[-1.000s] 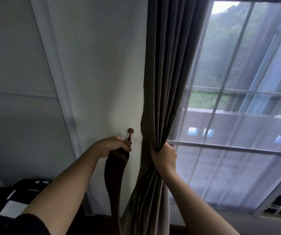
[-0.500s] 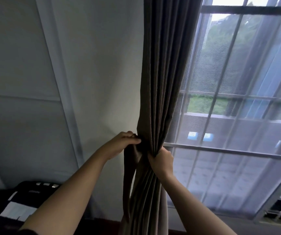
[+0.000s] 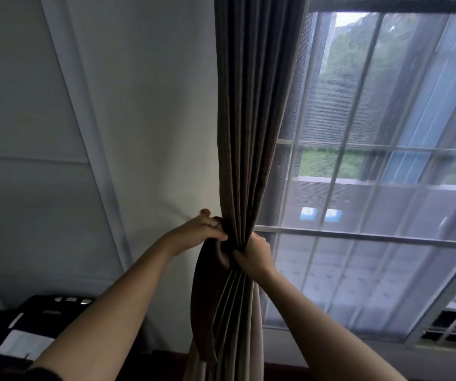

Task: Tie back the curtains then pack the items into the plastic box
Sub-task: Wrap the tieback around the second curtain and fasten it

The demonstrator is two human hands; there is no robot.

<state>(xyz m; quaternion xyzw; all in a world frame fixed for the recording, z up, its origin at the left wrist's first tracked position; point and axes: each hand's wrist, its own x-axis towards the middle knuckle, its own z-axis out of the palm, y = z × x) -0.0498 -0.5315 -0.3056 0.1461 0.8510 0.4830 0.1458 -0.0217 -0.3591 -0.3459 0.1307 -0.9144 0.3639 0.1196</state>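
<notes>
Pale wall (image 3: 150,111) fills the left, with a barred window (image 3: 380,235) and sheer netting on the right; between them hangs the dark curtain (image 3: 251,119), gathered into folds; the left hand (image 3: 200,232) is closed on the brown tie-back band (image 3: 207,292) at the curtain's left edge; the right hand (image 3: 254,255) grips the bunched folds just beside it; no box shows.

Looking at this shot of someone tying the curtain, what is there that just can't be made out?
- Head view: the end of the tieback band is hidden inside the left hand, so any wall hook is unseen.
- The right hand grips the curtain; its fingers wrap behind the folds.
- The curtain's top and bottom are cut off by the frame edges.
- The dark object at lower left is cut off and too dim to identify.
- No plastic box is in view.
</notes>
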